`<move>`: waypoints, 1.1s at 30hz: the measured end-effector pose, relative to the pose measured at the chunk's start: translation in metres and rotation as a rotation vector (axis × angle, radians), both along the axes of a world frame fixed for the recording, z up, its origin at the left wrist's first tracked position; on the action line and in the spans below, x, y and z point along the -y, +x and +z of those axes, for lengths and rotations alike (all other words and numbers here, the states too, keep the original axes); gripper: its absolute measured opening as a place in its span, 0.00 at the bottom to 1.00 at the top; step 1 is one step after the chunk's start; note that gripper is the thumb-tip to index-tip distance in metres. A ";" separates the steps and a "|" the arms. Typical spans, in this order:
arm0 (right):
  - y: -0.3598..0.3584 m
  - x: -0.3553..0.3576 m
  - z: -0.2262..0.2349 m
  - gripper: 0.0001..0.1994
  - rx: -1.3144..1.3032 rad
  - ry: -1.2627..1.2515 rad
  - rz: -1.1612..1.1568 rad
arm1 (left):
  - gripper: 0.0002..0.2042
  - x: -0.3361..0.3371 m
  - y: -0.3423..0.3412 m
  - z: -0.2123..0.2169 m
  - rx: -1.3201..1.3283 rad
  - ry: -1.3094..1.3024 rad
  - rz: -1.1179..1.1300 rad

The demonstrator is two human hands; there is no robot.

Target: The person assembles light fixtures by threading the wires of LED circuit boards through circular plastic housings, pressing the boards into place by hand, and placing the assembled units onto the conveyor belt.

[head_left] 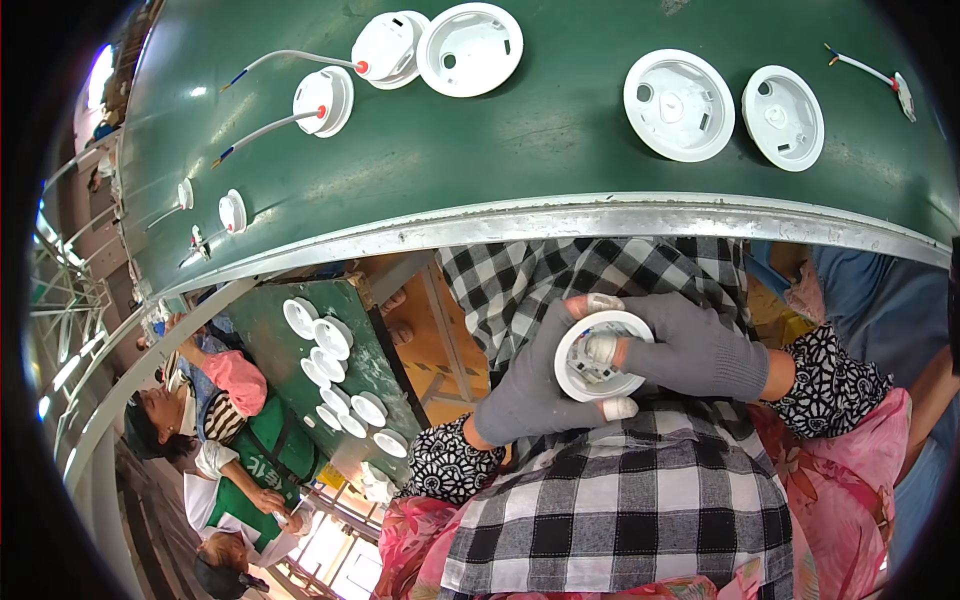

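A round white plastic lamp housing (563, 372) is held over my lap, its hollow side facing up. My left hand (535, 385), in a grey fingerless glove, wraps round the housing's left and lower side. Gloved the same way, my right hand (690, 350) grips it from the right, with a taped thumb reaching inside the hollow. Some small parts show inside the housing, too small to make out. Beyond the metal edge, two open white housings (690, 135) (785, 140) lie on the green belt (560, 150).
A metal rail (560, 214) edges the belt in front of me. White housings with grey cables (325, 105) stand at the belt's left, beside another open housing (470, 50). A green side table (290, 385) bears several white cups (333, 340). Two co-workers (200, 400) sit at the left.
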State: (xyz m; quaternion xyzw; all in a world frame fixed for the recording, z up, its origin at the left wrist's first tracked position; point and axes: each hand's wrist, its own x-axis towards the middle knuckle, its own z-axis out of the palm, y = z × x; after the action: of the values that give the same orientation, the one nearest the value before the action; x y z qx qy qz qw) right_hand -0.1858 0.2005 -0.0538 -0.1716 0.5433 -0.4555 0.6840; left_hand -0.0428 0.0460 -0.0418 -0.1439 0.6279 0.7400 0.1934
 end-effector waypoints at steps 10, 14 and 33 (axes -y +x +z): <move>-0.013 0.016 0.006 0.20 -0.151 -0.006 0.045 | 0.47 0.000 -0.001 -0.002 -0.014 -0.104 0.079; -0.022 0.022 0.004 0.21 -0.234 -0.155 0.160 | 0.46 0.021 -0.010 0.006 -0.007 -0.062 -0.077; 0.017 0.032 0.002 0.17 -0.237 -0.091 -0.279 | 0.50 0.017 0.005 -0.005 -0.142 -0.446 0.132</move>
State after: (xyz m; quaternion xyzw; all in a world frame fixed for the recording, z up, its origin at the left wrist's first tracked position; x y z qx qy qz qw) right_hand -0.1685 0.1689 -0.0516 -0.1776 0.6175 -0.5468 0.5368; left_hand -0.0376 0.0290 -0.0468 -0.1714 0.7769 0.6026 0.0632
